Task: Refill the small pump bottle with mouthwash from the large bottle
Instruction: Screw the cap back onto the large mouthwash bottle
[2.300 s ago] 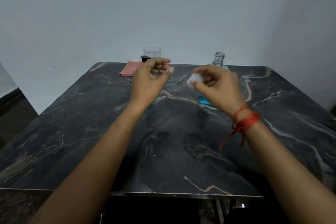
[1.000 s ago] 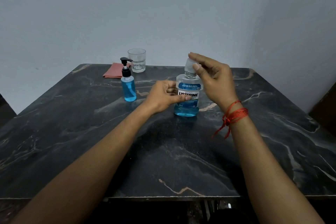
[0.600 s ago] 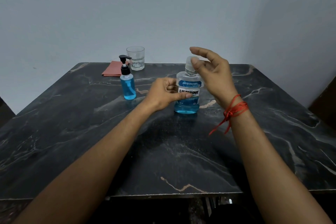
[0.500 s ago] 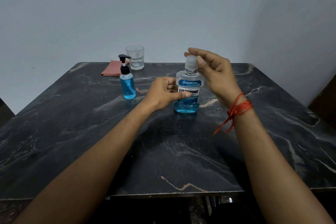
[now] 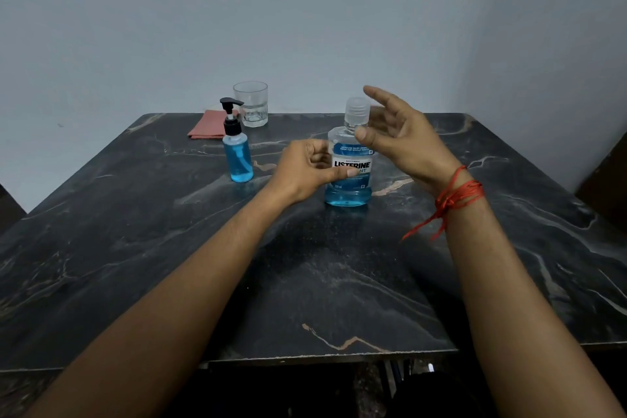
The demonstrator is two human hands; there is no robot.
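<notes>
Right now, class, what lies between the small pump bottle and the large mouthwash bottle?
In the head view, only the left hand, which holds the large mouthwash bottle; from there to the small pump bottle the table is bare.

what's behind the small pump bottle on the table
A clear glass stands behind the pump bottle, and a folded pink cloth lies beside the glass. The pump covers the cloth's right corner and a little of the glass, so whether they touch is hidden.

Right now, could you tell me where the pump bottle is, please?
Head view: the pump bottle stands left of the large bottle, just in front of the glass.
</notes>
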